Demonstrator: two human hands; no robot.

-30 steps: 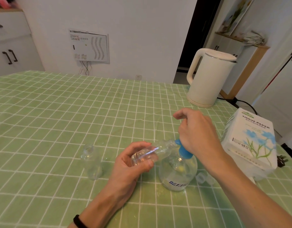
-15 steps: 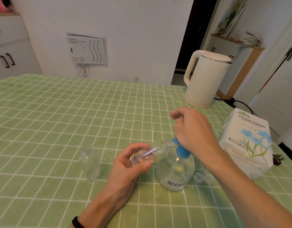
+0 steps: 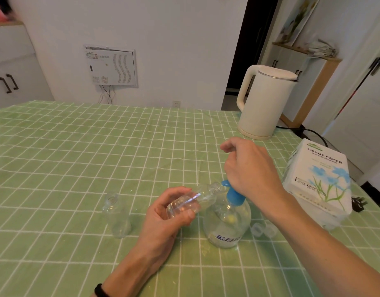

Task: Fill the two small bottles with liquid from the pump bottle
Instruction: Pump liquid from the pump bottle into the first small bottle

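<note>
Fingers (image 3: pixel 188 215) of the left hand (image 3: pixel 163 219) are curled round a small clear bottle (image 3: pixel 194 199), which is held tilted, nearly on its side, with its open mouth at the blue nozzle of the pump bottle (image 3: pixel 226 226). The pump bottle is stood on the green-checked counter (image 3: pixel 77 157). Its top is covered by the right hand (image 3: pixel 251 168), fingers curled over it. The second small bottle (image 3: pixel 117 217) is stood upright and uncapped to the left, apart from both hands. Two clear caps (image 3: pixel 262 230) are seen just right of the pump bottle.

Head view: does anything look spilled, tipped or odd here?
Nothing spilled that I can see. The small bottle lies tilted almost sideways in the left hand, its mouth at the blue nozzle of the pump bottle, which looks deliberate.
</note>
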